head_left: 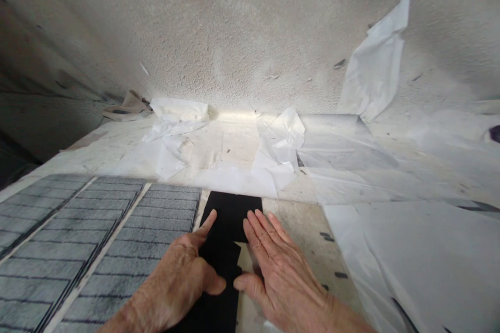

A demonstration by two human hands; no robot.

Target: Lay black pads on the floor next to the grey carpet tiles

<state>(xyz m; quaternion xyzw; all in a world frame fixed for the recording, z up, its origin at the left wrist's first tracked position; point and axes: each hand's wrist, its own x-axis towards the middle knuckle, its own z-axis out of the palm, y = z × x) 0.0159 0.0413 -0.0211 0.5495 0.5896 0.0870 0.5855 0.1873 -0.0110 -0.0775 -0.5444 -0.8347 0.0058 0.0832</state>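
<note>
Rough wall (234,26) backs the bench (300,223) carrying black sheet pieces (234,204), grey line-marked panels (135,250) to their left. Left hand (180,274): index and thumb spread; right hand (283,270): fingers together, thumb apart; both on the pieces. Apparent step: aligning; next calls for even pressure.

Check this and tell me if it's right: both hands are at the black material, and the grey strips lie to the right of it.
Wrong side: the head view shows the grey strips to the left of the black material. The left hand and right hand are indeed at it.
</note>
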